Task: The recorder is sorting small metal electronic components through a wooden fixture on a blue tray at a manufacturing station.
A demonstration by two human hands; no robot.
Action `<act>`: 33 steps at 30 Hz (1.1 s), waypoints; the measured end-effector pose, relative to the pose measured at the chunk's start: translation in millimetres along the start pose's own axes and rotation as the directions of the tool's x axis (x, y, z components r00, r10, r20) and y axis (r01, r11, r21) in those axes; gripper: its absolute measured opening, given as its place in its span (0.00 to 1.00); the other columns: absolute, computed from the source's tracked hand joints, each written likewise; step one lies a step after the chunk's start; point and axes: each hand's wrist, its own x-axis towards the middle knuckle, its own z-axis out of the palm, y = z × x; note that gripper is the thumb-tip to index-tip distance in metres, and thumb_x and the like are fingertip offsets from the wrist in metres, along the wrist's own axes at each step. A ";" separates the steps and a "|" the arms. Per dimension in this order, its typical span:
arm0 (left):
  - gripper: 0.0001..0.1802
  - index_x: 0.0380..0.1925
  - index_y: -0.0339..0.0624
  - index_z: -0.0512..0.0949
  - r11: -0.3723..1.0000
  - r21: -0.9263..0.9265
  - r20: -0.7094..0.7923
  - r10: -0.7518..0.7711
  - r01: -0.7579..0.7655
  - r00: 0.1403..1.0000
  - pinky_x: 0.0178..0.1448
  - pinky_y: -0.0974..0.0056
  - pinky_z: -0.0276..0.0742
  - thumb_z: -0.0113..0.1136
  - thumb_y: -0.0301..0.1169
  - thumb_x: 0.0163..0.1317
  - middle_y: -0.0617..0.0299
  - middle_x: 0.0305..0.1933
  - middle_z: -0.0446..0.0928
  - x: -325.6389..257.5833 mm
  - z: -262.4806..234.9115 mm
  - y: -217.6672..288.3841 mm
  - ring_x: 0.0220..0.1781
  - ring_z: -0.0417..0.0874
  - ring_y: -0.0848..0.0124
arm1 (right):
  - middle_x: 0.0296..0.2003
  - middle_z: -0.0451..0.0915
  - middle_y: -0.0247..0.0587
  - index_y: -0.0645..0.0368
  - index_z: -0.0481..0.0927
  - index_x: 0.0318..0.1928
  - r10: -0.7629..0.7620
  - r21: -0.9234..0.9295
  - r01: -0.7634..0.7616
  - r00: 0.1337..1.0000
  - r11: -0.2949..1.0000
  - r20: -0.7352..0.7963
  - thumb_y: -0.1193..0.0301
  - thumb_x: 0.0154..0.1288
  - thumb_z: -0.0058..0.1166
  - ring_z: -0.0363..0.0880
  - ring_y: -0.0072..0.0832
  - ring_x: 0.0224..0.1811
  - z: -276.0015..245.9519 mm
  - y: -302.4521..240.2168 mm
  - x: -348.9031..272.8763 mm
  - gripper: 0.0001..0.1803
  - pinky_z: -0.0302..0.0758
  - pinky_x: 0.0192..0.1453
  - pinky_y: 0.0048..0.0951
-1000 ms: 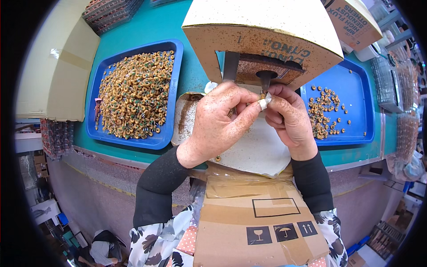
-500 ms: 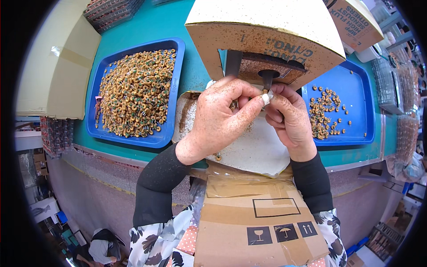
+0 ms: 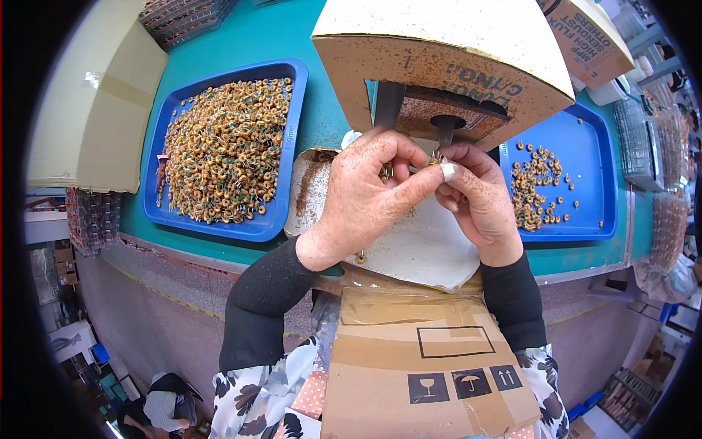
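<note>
Both my hands meet just below a dark spindle [image 3: 445,130] that hangs from a cardboard-covered machine. Pinched at the fingertips is a small wire-wound ring coil [image 3: 436,158], mostly hidden by the fingers. My left hand [image 3: 358,194] is closed on it, its thumb tip ending at a white wrap [image 3: 448,172]. Another coil [image 3: 386,173] shows inside the curl of the left fingers. My right hand [image 3: 479,201] is closed on the same coil from the other side. Brown dust speckles both hands.
A blue tray [image 3: 296,110] at left holds a heap of ring coils [image 3: 227,146]. The right blue tray [image 3: 589,164] has fewer coils [image 3: 537,183]. The machine's cardboard cover [image 3: 439,44] overhangs my hands. Beneath lies a dusty white sheet [image 3: 428,249]; a taped carton [image 3: 431,366] is nearest me.
The coil at my fingertips has come down a little from the spindle's end and turned, with more metal leads showing. My left thumb has shifted slightly right and down.
</note>
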 end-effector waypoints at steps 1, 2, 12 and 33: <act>0.08 0.27 0.38 0.79 0.992 -0.112 0.006 -0.059 0.059 0.998 0.26 0.72 0.66 0.67 0.31 0.54 0.67 0.24 0.72 -0.2 1.2 -1.9 0.22 0.70 0.77 | 0.33 0.75 0.32 0.62 0.74 0.45 0.000 0.001 0.000 1.000 1.000 0.001 0.73 0.64 0.56 0.72 0.15 0.27 0.1 1.6 0.6 0.11 0.66 0.25 0.14; 0.08 0.28 0.38 0.79 0.968 -0.221 0.018 -0.116 0.118 0.993 0.25 0.74 0.64 0.66 0.31 0.55 0.67 0.25 0.73 -0.1 2.1 -3.6 0.22 0.70 0.77 | 0.38 0.77 0.37 0.63 0.73 0.48 0.008 0.026 -0.008 1.000 1.000 -0.010 0.72 0.65 0.55 0.75 0.21 0.35 1.2 3.5 1.5 0.13 0.72 0.35 0.20; 0.13 0.40 0.32 0.76 0.539 -0.697 0.365 -0.301 0.473 0.881 0.23 0.77 0.63 0.53 0.32 0.62 0.59 0.33 0.77 0.9 -6.6 -16.1 0.23 0.73 0.75 | 0.59 0.70 0.49 0.64 0.66 0.61 0.081 0.244 -0.121 0.983 0.962 0.168 0.62 0.74 0.40 0.69 0.35 0.61 -0.6 3.7 3.2 0.23 0.67 0.65 0.39; 0.10 0.31 0.41 0.75 0.964 0.227 0.171 0.100 -0.138 0.980 0.31 0.62 0.73 0.65 0.29 0.50 0.59 0.26 0.72 -8.0 -3.7 -12.0 0.27 0.77 0.64 | 0.35 0.78 0.32 0.62 0.77 0.44 0.113 -0.265 -0.104 0.993 0.959 0.020 0.64 0.61 0.61 0.72 0.16 0.34 -3.6 3.3 3.7 0.16 0.68 0.36 0.18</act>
